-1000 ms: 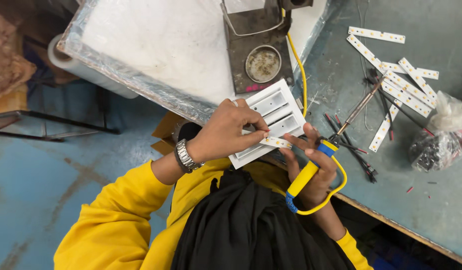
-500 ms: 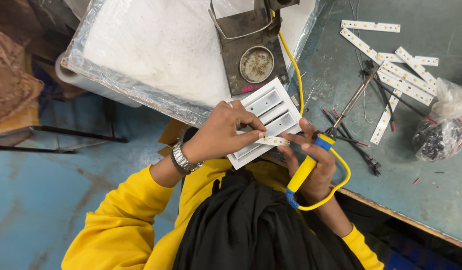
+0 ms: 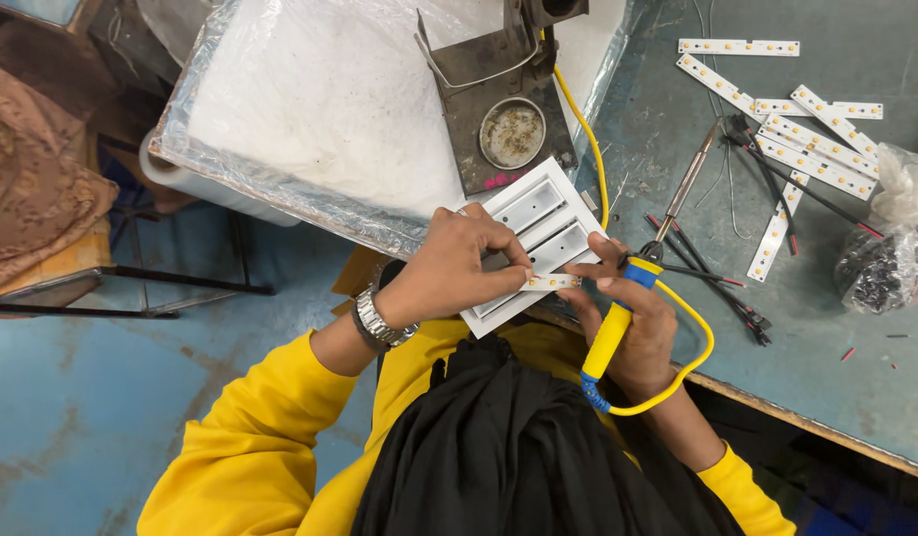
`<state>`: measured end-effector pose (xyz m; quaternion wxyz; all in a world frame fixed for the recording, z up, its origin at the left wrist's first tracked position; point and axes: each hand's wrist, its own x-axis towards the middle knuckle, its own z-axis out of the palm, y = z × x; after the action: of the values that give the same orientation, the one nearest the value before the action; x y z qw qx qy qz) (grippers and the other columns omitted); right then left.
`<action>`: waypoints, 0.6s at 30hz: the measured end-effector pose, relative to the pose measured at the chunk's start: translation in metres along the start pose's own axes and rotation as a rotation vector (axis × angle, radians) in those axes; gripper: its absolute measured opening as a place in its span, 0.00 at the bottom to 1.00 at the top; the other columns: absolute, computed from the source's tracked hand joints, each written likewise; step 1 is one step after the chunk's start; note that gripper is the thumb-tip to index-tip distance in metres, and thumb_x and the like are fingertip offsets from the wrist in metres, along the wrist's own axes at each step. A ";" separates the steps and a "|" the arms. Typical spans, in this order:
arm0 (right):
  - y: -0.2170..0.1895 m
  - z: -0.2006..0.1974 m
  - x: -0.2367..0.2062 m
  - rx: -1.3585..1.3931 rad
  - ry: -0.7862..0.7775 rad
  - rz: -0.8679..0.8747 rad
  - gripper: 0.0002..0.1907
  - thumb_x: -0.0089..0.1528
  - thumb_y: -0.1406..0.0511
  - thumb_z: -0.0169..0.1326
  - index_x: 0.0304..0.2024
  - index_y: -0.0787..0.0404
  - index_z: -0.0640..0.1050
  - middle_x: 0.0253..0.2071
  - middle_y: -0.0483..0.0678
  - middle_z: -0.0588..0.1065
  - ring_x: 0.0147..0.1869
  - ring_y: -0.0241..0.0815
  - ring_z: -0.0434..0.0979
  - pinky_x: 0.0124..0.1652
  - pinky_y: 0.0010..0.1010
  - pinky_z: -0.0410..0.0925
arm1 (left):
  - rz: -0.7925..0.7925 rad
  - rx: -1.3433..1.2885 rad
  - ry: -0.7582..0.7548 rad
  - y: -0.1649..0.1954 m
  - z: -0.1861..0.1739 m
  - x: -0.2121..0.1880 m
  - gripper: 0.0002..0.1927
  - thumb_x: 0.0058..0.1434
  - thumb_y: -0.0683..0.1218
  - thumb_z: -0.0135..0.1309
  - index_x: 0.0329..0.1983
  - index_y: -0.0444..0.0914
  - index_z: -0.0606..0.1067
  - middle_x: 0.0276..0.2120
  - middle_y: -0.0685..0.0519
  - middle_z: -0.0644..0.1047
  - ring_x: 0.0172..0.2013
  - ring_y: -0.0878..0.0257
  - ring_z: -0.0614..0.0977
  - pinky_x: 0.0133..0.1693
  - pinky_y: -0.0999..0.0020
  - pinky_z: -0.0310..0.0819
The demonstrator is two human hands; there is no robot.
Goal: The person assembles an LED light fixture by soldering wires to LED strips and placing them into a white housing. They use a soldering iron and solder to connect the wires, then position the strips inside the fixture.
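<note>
Head-camera view from above a worker in yellow sleeves at a grey workbench (image 3: pixel 856 397): the left hand (image 3: pixel 469 263) pinches one end of a short white LED strip (image 3: pixel 550 282) and presses it against the near edge of a white slotted housing (image 3: pixel 533 233), while the right hand (image 3: pixel 633 318) is clenched around the yellow-and-blue handle of a soldering iron (image 3: pixel 667 233), its forefinger and thumb steadying the strip's other end. The iron's metal shaft points away to the far right, over loose black and red wires (image 3: pixel 717 288). Further right lie more LED strips (image 3: pixel 806 139) and a clear bag of parts (image 3: pixel 891 248); a metal stand with a round tin (image 3: pixel 512 132) sits just beyond the housing. With fingertips this near the iron and the yellow cord (image 3: pixel 677 367) looping under the wrist, a snag or slip could likely burn skin or scorch the wires.
</note>
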<state>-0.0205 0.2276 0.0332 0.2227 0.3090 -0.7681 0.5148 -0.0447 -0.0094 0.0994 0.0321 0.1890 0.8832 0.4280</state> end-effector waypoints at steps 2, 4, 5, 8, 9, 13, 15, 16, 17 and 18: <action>0.000 0.001 0.000 0.031 0.006 0.033 0.29 0.60 0.77 0.65 0.54 0.56 0.62 0.63 0.66 0.72 0.53 0.53 0.85 0.53 0.35 0.78 | -0.007 0.046 0.001 0.001 0.002 -0.002 0.08 0.52 0.52 0.62 0.27 0.44 0.83 0.25 0.57 0.80 0.38 0.61 0.77 0.46 0.59 0.58; -0.001 0.001 -0.001 0.029 0.005 0.024 0.29 0.60 0.77 0.65 0.53 0.57 0.62 0.63 0.66 0.72 0.53 0.53 0.85 0.53 0.36 0.77 | -0.033 0.066 -0.001 0.003 0.004 -0.003 0.08 0.51 0.53 0.62 0.27 0.45 0.81 0.26 0.59 0.79 0.38 0.62 0.76 0.46 0.59 0.56; -0.001 0.000 -0.001 0.027 0.005 0.020 0.28 0.60 0.77 0.64 0.53 0.57 0.62 0.63 0.65 0.72 0.53 0.53 0.85 0.53 0.37 0.77 | -0.028 0.077 0.004 0.004 0.004 -0.004 0.07 0.52 0.52 0.62 0.27 0.46 0.82 0.25 0.59 0.79 0.37 0.62 0.76 0.45 0.59 0.56; -0.001 0.000 0.000 -0.004 0.006 -0.019 0.29 0.60 0.77 0.65 0.53 0.57 0.62 0.63 0.65 0.72 0.52 0.52 0.85 0.55 0.41 0.76 | 0.023 0.118 0.028 0.009 0.004 -0.006 0.05 0.53 0.51 0.61 0.29 0.46 0.81 0.25 0.59 0.78 0.36 0.61 0.76 0.43 0.59 0.57; -0.002 0.000 0.000 -0.003 0.005 -0.007 0.28 0.60 0.77 0.65 0.52 0.57 0.62 0.62 0.65 0.72 0.52 0.53 0.85 0.54 0.39 0.76 | 0.061 0.139 0.043 0.010 0.004 -0.007 0.05 0.54 0.50 0.61 0.29 0.46 0.81 0.26 0.59 0.78 0.36 0.61 0.76 0.42 0.59 0.57; -0.002 0.001 0.001 -0.018 0.003 0.006 0.28 0.60 0.77 0.65 0.51 0.57 0.62 0.61 0.65 0.73 0.52 0.53 0.85 0.51 0.36 0.77 | 0.221 0.293 0.074 0.016 0.005 -0.013 0.03 0.59 0.47 0.60 0.31 0.44 0.78 0.31 0.57 0.78 0.39 0.56 0.76 0.41 0.57 0.62; -0.002 0.001 0.000 -0.009 0.010 0.004 0.27 0.60 0.78 0.64 0.52 0.57 0.62 0.62 0.65 0.73 0.52 0.53 0.85 0.53 0.38 0.77 | 0.264 0.310 0.075 0.017 0.007 -0.013 0.04 0.59 0.47 0.59 0.32 0.43 0.78 0.32 0.56 0.77 0.40 0.55 0.77 0.43 0.57 0.67; -0.002 0.002 0.000 0.016 0.018 0.005 0.26 0.61 0.78 0.62 0.52 0.57 0.62 0.62 0.65 0.73 0.51 0.52 0.85 0.54 0.41 0.76 | 0.282 0.324 0.080 0.016 0.007 -0.013 0.04 0.59 0.47 0.59 0.33 0.42 0.77 0.33 0.56 0.77 0.41 0.54 0.77 0.43 0.57 0.69; -0.002 0.003 0.000 0.044 0.026 0.003 0.26 0.62 0.79 0.61 0.52 0.57 0.63 0.62 0.64 0.73 0.51 0.52 0.86 0.56 0.43 0.76 | 0.265 0.308 0.066 0.016 0.006 -0.013 0.04 0.59 0.47 0.59 0.33 0.42 0.78 0.33 0.55 0.77 0.40 0.54 0.78 0.43 0.57 0.70; -0.003 0.003 0.000 0.060 0.022 0.022 0.25 0.62 0.79 0.61 0.52 0.58 0.63 0.63 0.66 0.72 0.51 0.53 0.85 0.54 0.41 0.76 | 0.248 0.293 0.055 0.016 0.006 -0.013 0.04 0.59 0.47 0.59 0.33 0.42 0.78 0.34 0.55 0.78 0.40 0.53 0.78 0.42 0.58 0.72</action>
<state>-0.0188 0.2245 0.0339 0.2161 0.3014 -0.7531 0.5434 -0.0265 -0.0005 0.1061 -0.0729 0.2874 0.9065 0.3005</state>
